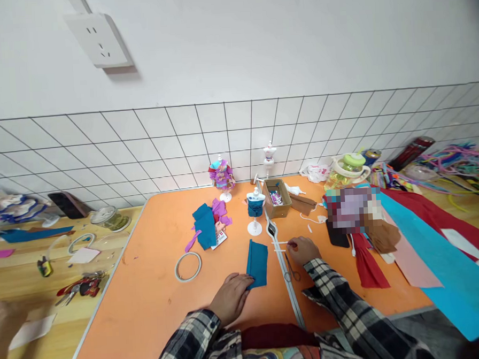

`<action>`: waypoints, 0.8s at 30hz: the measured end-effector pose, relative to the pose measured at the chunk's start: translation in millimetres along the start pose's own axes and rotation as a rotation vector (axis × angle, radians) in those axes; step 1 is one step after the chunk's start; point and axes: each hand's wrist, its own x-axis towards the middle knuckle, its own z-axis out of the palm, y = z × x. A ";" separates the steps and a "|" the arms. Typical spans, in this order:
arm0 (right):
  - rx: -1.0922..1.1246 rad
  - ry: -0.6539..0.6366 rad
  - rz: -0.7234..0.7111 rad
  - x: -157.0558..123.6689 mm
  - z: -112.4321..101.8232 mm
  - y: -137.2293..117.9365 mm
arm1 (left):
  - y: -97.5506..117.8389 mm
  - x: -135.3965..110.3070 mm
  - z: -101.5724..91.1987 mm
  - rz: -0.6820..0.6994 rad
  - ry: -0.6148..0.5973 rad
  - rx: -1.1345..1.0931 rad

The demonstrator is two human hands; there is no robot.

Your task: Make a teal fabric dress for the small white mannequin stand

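My left hand (pixel 233 296) lies at the lower left corner of a folded teal piece of fabric (pixel 257 264), its fingertips pressing and holding that corner on the orange table. My right hand (pixel 304 250) is closed, fingertips together at the end of a thin white strip (pixel 281 242); a second white strip lies just below it. Small scissors (pixel 291 270) rest beside my right wrist, over the table's seam. Beyond the fabric stands a mini dress form (pixel 256 204) wrapped in teal cloth. A roll of tape (pixel 188 267) lies to the left.
Teal and purple scraps (pixel 204 227) lie at left. Behind are a dressed mini form (pixel 222 177), a bare one (pixel 269 155) and a small cardboard box (pixel 277 199). Fabrics (pixel 370 258) and a teapot (pixel 345 171) crowd the right. Another person's hand (pixel 8 320) is at far left.
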 end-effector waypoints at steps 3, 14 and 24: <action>-0.019 -0.069 0.075 1.6 -0.5 0.5 | 0.0 3.9 2.1 -0.089 0.034 -0.048; 0.089 -0.210 0.118 10.9 -7.1 -17.4 | -3.8 15.8 0.6 -0.174 0.042 -0.057; 0.555 -0.465 -0.065 -38.2 16.1 -70.2 | 1.5 16.6 2.8 -0.256 0.126 -0.046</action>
